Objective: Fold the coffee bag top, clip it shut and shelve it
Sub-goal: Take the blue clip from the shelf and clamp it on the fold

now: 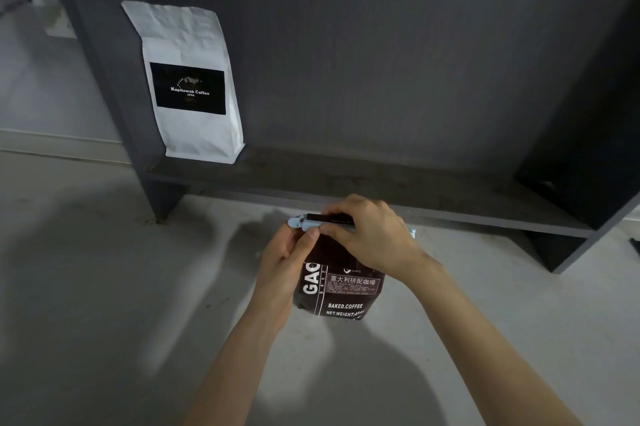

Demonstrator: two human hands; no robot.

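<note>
Black glossy coffee bag (pixel 341 290) stands on the grey floor (pixel 104 287); my left hand (pixel 285 262) and right hand (pixel 367 238) both clamp the pale blue clip (pixel 301 221) across its folded top.

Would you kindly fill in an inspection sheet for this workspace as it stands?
Surface: pale floor, a few dark specks near the shelf leg.
Job's things: black bag upright on the floor; clip along its top; dark shelf behind.
Clutter: white bag upright at the shelf's left end.
Grippers: left hand pinches the clip's pale end; right hand covers the rest of the clip.
Cables: nothing seen.
Surroundings: pale wall with skirting, left.
</note>
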